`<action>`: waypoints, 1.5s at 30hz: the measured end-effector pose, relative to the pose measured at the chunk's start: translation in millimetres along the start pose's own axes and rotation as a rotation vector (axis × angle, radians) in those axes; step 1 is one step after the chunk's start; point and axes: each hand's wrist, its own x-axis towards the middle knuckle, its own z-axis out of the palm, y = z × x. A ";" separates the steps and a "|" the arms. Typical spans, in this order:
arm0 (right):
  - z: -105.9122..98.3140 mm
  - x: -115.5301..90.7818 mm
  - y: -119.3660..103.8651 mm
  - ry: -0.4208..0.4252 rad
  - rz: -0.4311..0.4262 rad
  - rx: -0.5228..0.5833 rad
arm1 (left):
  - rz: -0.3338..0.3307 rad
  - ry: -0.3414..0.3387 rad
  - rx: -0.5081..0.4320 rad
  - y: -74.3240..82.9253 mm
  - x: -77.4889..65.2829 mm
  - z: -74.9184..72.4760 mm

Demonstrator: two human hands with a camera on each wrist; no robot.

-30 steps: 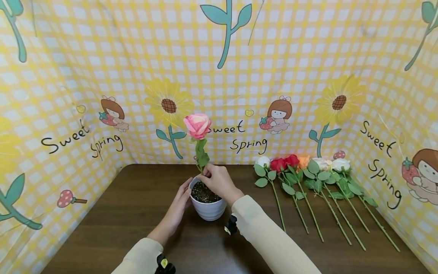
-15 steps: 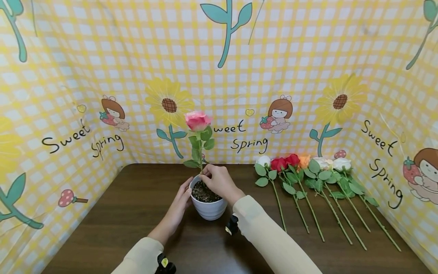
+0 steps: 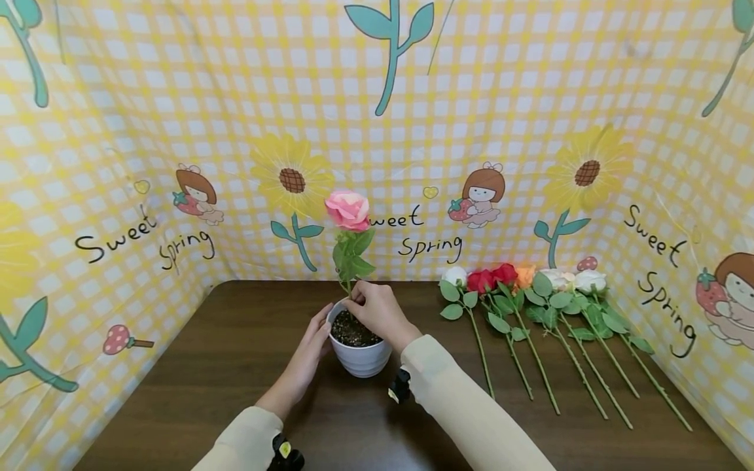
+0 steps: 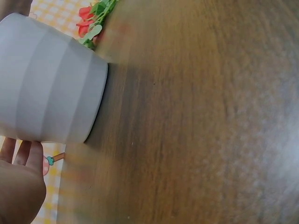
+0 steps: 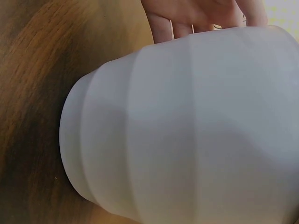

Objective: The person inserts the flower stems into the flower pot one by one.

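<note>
A pink rose [image 3: 348, 210] with green leaves stands upright at the back of a ribbed white pot [image 3: 362, 360] filled with dark soil [image 3: 355, 330]. My right hand [image 3: 377, 314] reaches over the rim and pinches the rose's stem low down, just above the soil; the fingertips hide part of the stem. On the pot's left side rests my left hand [image 3: 309, 340], fingers fairly straight along the wall and thumb near the rim. In the left wrist view its fingers [image 4: 35, 156] touch the pot's side [image 4: 51, 79]. The pot sits on the brown table.
To the right, several loose roses lie in a row on the table [image 3: 206, 373]: a white rose [image 3: 454, 277], red roses [image 3: 482, 281], an orange rose [image 3: 524, 275] and pale ones [image 3: 590, 281], stems toward me. A yellow checked cloth [image 3: 518, 78] surrounds the table's back and sides.
The pink rose has turned about its stem, its bloom and leaves facing different ways, and its head has shifted slightly right. Both hands stay in nearly the same place.
</note>
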 end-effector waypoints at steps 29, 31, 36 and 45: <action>-1.0 -1.1 1.4 0.073 0.023 0.073 | 0.001 -0.001 0.011 -0.8 0.3 -0.9; -0.5 -1.2 1.8 0.098 0.004 0.068 | 0.004 0.000 0.011 -1.1 0.7 -1.0; 0.1 -1.3 1.7 0.119 -0.028 0.065 | 0.006 -0.002 0.010 -1.2 0.8 -1.2; -2.0 -1.3 -1.9 0.026 -0.029 0.025 | 0.007 0.004 0.036 -1.9 0.0 -1.4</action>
